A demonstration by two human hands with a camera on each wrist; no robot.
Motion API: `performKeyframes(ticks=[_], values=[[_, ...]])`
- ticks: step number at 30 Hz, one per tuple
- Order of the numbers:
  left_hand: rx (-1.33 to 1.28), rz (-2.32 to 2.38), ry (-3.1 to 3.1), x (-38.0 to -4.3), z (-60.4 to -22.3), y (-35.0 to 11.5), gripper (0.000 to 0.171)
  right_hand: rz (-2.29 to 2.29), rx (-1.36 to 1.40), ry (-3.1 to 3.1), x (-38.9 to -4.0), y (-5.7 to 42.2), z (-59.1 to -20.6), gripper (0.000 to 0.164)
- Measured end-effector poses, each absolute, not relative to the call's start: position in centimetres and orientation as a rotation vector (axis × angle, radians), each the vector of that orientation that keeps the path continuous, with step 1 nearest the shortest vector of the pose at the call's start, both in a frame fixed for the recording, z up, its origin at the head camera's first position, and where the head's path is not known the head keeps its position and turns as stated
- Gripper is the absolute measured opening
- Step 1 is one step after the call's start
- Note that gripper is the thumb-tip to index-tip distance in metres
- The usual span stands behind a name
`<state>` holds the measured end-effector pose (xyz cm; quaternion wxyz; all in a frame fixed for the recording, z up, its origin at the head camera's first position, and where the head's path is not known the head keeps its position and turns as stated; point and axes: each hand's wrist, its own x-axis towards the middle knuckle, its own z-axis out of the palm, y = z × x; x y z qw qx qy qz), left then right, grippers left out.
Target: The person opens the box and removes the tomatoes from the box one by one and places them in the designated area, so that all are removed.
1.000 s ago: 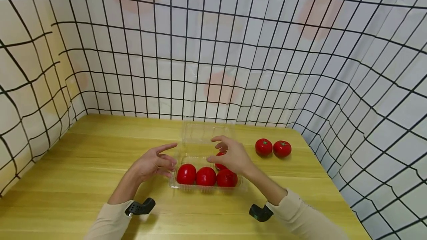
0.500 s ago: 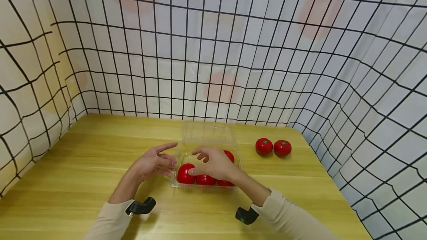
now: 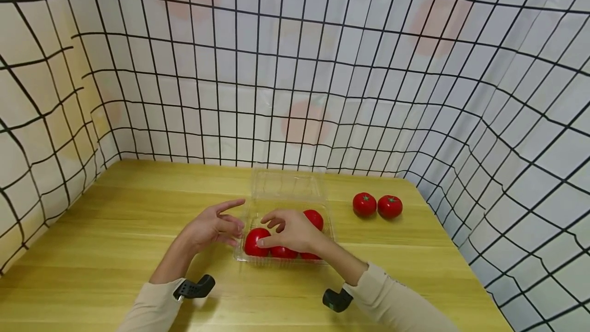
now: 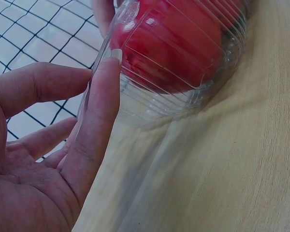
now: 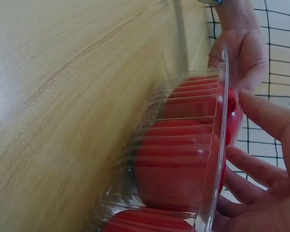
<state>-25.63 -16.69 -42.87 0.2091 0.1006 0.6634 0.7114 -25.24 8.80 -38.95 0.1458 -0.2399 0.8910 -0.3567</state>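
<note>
A clear plastic clamshell container (image 3: 329, 222) holds several tomatoes, with a row of three along its front and another tomato (image 3: 314, 219) at the back right. My left hand (image 3: 213, 227) pinches the container's left edge, as the left wrist view shows, thumb on one side and a finger on the other. My right hand (image 3: 291, 230) reaches over the container, fingers loosely bent. Its thumb tip overlaps the front-left tomato (image 3: 254, 244), and nothing shows between its thumb and forefinger. That hand partly covers the middle and right tomatoes of the front row.
Two more tomatoes, one on the left (image 3: 364, 204) and one on the right (image 3: 390, 207), sit side by side on the wooden table (image 3: 138, 204). The container's open lid (image 3: 288, 185) lies back behind it. Grid-patterned sheeting (image 3: 295, 81) surrounds the table's back and sides.
My right hand has moved left across the container, from above the back-right tomato to the front-left one, uncovering the back-right tomato. My left hand has stayed at the container's edge.
</note>
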Motion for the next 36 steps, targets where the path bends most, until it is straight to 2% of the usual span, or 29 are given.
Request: performKeyframes(ticks=[19, 36], values=[[0.301, 1.978, 1.830, -25.80, -42.76, -16.65, 0.078, -0.955, -0.660, 2.423, -25.72, 8.55, -39.07, 0.061], [0.282, 1.981, 1.830, -25.54, -42.96, -16.63, 0.078, -1.021, -0.579, 2.420, -25.94, 8.66, -39.72, 0.056]])
